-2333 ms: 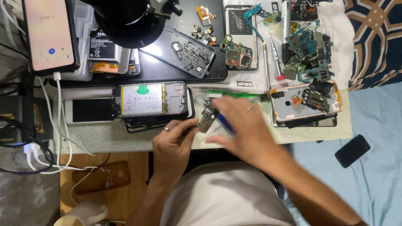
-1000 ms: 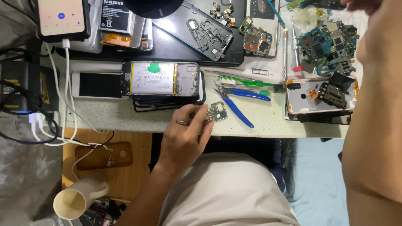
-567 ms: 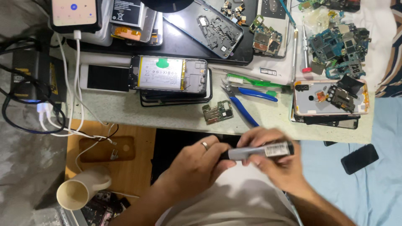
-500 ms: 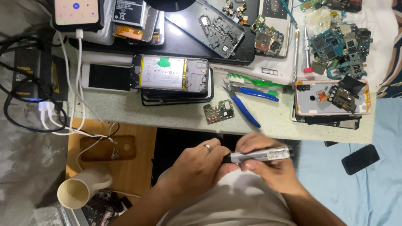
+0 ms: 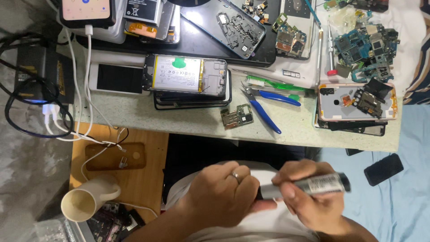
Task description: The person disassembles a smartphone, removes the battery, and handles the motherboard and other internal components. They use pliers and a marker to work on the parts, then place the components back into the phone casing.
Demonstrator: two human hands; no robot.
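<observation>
Below the counter [image 5: 286, 130], the right hand [image 5: 313, 201] is gripping a grey cylindrical tool [image 5: 309, 184] while the left hand [image 5: 224, 192] is pinching its tip.

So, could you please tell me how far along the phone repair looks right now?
Done: the phone lies opened, battery showing, and a small circuit board sits loose by the blue pliers. In hand: both hands, left hand and right hand, hold a grey pen-shaped tool over the lap. Left: the board is not back in.
</observation>
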